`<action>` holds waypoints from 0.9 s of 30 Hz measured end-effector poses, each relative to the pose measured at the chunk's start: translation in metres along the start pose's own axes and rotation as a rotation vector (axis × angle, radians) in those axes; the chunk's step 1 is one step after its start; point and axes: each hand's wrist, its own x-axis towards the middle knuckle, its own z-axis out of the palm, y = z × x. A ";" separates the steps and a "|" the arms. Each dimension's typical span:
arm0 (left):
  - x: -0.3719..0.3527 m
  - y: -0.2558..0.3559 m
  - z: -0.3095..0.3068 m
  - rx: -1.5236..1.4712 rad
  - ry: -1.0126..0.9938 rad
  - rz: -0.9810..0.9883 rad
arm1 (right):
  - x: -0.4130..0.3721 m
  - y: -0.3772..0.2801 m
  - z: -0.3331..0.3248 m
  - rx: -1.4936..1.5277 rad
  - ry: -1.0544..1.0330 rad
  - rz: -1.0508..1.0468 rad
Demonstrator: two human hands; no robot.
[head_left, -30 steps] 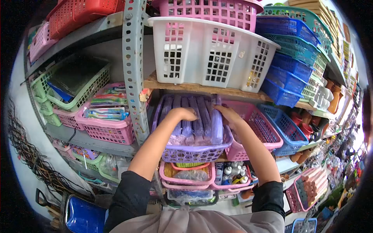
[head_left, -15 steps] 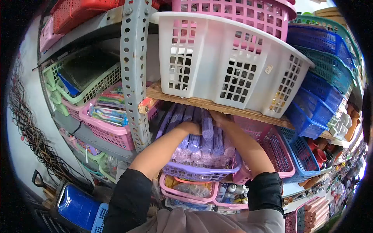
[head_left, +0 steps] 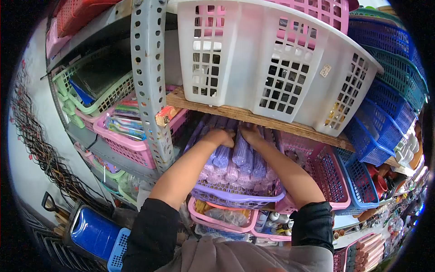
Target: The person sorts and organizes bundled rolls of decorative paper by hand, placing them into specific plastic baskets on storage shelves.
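A purple plastic basket (head_left: 240, 196) on the shelf is packed with plastic-wrapped purple and pale lilac rolls, their round ends facing me. My left hand (head_left: 220, 136) lies on the upper layer, fingers curled over a roll. Just to its right, my right hand (head_left: 249, 133) grips the far part of a purple roll (head_left: 240, 154) that points toward me between the hands. Some of the right hand's fingers are hidden, as are the back ends of the rolls under the shelf above.
A wooden shelf edge (head_left: 258, 119) carrying a large white basket (head_left: 242, 59) overhangs my hands. A perforated metal post (head_left: 149, 81) stands left. Pink (head_left: 342, 192) and blue (head_left: 362, 181) baskets sit right of the purple one, and another pink basket (head_left: 217, 222) sits below.
The view has shifted closer to the shelf. The middle roll sits lower among its neighbours, and my right hand shows more on top of the rolls, nearer the left hand.
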 end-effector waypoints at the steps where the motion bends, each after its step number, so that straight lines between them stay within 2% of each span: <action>1: -0.003 0.000 -0.002 -0.003 -0.006 -0.001 | -0.010 -0.012 -0.008 -0.171 -0.005 -0.066; 2: -0.006 0.000 -0.005 -0.016 -0.042 0.009 | -0.020 -0.024 -0.015 -0.169 -0.010 -0.062; 4: 0.005 -0.007 0.000 -0.029 -0.080 0.022 | -0.048 -0.073 -0.042 -0.040 -0.026 0.129; 5: 0.019 -0.014 0.008 -0.053 -0.086 0.049 | -0.035 -0.055 -0.030 -0.039 -0.026 0.134; 7: 0.031 -0.022 0.016 -0.076 -0.093 0.078 | 0.001 -0.006 0.002 -0.565 -0.003 -0.275; 8: 0.031 -0.025 0.017 -0.123 -0.093 0.065 | -0.002 -0.017 -0.004 -0.565 -0.004 -0.273; 10: 0.026 -0.023 0.015 -0.172 -0.095 0.049 | -0.019 -0.056 -0.025 -0.624 -0.352 0.006; 12: 0.018 -0.012 0.008 -0.126 -0.021 -0.076 | -0.025 -0.068 -0.030 -0.617 -0.350 0.015; 14: 0.016 -0.009 0.004 -0.135 -0.018 -0.083 | -0.019 -0.063 -0.026 -0.618 -0.347 0.024; 16: 0.021 -0.006 0.002 -0.147 -0.015 -0.090 | -0.006 -0.046 -0.014 -0.480 -0.239 -0.097; 17: 0.024 -0.004 0.001 -0.152 -0.014 -0.091 | -0.005 -0.043 -0.016 -0.487 -0.239 -0.091; 20: 0.030 -0.007 0.002 -0.173 -0.019 -0.109 | -0.012 -0.072 -0.035 -0.457 -0.321 0.003; 22: 0.029 -0.014 0.007 -0.192 -0.028 -0.136 | -0.006 -0.076 -0.034 -0.506 -0.400 0.170; 23: 0.029 -0.017 0.010 -0.202 -0.033 -0.149 | -0.007 -0.077 -0.032 -0.512 -0.409 0.167; 25: 0.021 -0.016 0.010 -0.221 -0.041 -0.164 | -0.009 -0.076 -0.027 -0.564 -0.270 0.226; 27: 0.003 -0.009 0.000 -0.316 -0.064 -0.177 | -0.008 -0.078 -0.026 -0.648 -0.210 0.170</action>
